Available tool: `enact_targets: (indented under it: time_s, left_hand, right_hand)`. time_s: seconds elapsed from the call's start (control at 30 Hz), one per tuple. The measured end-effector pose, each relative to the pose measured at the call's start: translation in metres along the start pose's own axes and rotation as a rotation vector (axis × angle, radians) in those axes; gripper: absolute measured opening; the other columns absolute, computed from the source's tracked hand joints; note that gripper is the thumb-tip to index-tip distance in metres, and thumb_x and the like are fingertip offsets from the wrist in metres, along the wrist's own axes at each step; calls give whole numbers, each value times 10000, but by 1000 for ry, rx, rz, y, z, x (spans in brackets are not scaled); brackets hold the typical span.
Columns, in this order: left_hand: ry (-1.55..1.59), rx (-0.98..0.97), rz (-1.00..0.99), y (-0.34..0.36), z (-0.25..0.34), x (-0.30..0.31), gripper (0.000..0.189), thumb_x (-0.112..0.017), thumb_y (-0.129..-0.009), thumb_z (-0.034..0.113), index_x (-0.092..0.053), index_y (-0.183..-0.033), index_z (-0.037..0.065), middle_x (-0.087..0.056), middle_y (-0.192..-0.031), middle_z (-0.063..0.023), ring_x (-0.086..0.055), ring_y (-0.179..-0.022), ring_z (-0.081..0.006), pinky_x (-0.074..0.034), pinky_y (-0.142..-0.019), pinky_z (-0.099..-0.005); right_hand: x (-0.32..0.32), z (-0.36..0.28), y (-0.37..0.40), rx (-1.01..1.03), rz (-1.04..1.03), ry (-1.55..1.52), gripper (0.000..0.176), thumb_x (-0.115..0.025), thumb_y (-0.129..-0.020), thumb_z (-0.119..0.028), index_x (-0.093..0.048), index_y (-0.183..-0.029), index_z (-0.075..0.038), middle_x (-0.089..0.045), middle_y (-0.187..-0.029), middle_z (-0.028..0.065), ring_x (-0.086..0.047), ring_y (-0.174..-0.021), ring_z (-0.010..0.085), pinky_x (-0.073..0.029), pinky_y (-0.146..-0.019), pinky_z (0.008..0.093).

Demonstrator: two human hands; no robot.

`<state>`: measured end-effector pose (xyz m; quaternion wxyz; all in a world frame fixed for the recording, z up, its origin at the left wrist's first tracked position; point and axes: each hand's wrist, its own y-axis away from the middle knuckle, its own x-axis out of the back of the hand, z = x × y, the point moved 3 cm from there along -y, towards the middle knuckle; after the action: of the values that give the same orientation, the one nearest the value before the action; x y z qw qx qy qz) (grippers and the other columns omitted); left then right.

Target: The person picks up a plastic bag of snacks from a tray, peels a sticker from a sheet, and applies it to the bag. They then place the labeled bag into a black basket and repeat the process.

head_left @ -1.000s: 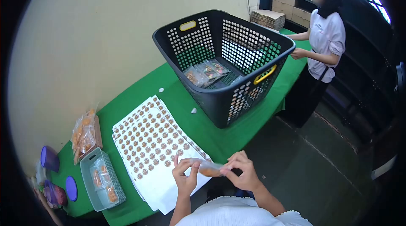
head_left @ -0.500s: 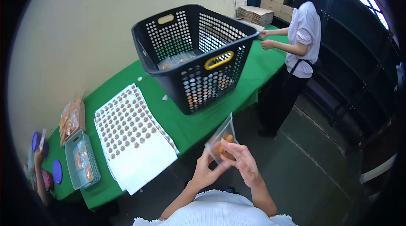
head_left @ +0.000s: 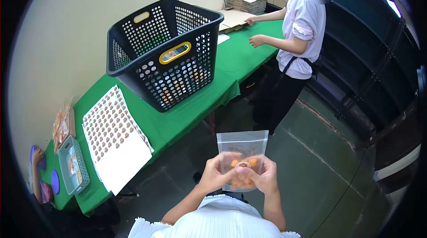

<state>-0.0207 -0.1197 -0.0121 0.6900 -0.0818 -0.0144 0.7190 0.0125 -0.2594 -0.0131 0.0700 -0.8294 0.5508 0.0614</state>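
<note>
Upright in front of my chest is a clear plastic pouch (head_left: 242, 138) with orange snack pieces inside. My left hand (head_left: 216, 172) grips its left side, and my right hand (head_left: 266, 175) grips the right side. Both thumbs meet at a round sticker (head_left: 243, 165) on the pouch's front; my other fingers are behind the plastic. To the left, on the green table (head_left: 178, 127), lie white sheets of round stickers (head_left: 106, 122), with the lower part of the top sheet bare.
A large black perforated basket (head_left: 178, 75) holding packets stands on the table. A small grey-green basket (head_left: 80, 180) and bagged snacks (head_left: 63, 124) sit at the left end. One co-worker (head_left: 300, 33) handles flat cardboard (head_left: 233, 19); another person's hand (head_left: 38, 155) is at far left.
The pouch has turned to face me, and my thumbs have come together on the sticker. My view has shifted right, and the co-worker's hand now touches the cardboard.
</note>
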Motion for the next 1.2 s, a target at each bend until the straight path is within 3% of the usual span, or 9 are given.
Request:
enact_targets:
  time_s: [0.4, 0.5, 0.6, 0.77, 1.0, 1.07, 1.1, 1.17, 1.2]
  left_hand:
    - [33, 134, -170, -64, -18, -6, 272, -604, -762, 122, -544, -988, -16, -590, -876, -77, -556, -797, -101, -450, -707, -236]
    - [81, 52, -153, -89, -14, 5, 271, -610, -755, 113, -548, -983, -19, -594, -868, -76, -556, -801, -100, -448, -714, -238]
    - [75, -41, -105, -117, 2, 23, 272, -615, -747, 94, -549, -983, -23, -596, -868, -75, -555, -798, -95, -449, -715, -233]
    - [9, -33, -124, -157, 23, 69, 292, -621, -744, 101, -550, -994, -33, -603, -867, -76, -551, -772, -82, -458, -701, -227]
    - [-96, -179, 8, -177, 49, 128, 274, -626, -729, 52, -563, -983, -29, -609, -863, -90, -559, -742, -85, -467, -670, -225]
    - [-195, -173, 66, -174, 59, 142, 307, -655, -700, 70, -571, -984, -10, -617, -864, -89, -576, -738, -99, -468, -667, -234]
    - [-203, -167, 90, -173, 65, 150, 307, -655, -700, 70, -571, -984, -10, -617, -864, -89, -576, -738, -99, -468, -667, -234]
    - [-403, -291, 173, -167, 80, 166, 310, -677, -670, 83, -588, -957, 6, -620, -884, -91, -597, -738, -128, -471, -670, -243]
    - [-366, -386, 269, -163, 89, 175, 277, -690, -649, 82, -606, -901, 6, -623, -884, -92, -610, -728, -150, -476, -667, -249]
  right_hand:
    - [28, 4, -41, 148, 52, -70, 214, -645, -724, -74, -530, -866, 37, -600, -808, 92, -571, -704, 106, -464, -656, 231]
    - [27, 2, -70, 143, 75, -48, 261, -678, -702, -148, -533, -835, 23, -603, -770, 98, -572, -690, 116, -461, -644, 235]
    - [18, -6, -107, 145, 59, -43, 248, -672, -706, -131, -534, -837, 29, -606, -779, 104, -574, -686, 117, -464, -641, 234]
    - [-8, -19, -171, 227, -63, -40, 212, -641, -712, -21, -537, -876, 64, -608, -802, 112, -581, -726, 120, -479, -648, 229]
    - [-55, -25, -233, 287, -254, -70, 197, -646, -705, -11, -550, -858, 67, -611, -784, 95, -578, -700, 111, -471, -625, 213]
    - [-65, -24, -246, 323, -393, -23, 378, -705, -672, -132, -516, -940, 57, -592, -854, 119, -570, -762, 134, -460, -652, 241]
    - [-70, -29, -255, 314, -415, -34, 378, -705, -672, -132, -516, -940, 57, -592, -854, 119, -570, -762, 134, -460, -652, 241]
    - [-82, -49, -271, 613, -479, 247, 604, -738, -620, -287, -450, -1041, 37, -546, -942, 149, -531, -866, 181, -428, -732, 295]
    - [-81, -44, -280, 579, -544, 208, 736, -727, -596, -386, -388, -1108, 18, -500, -981, 155, -481, -920, 226, -383, -795, 338]
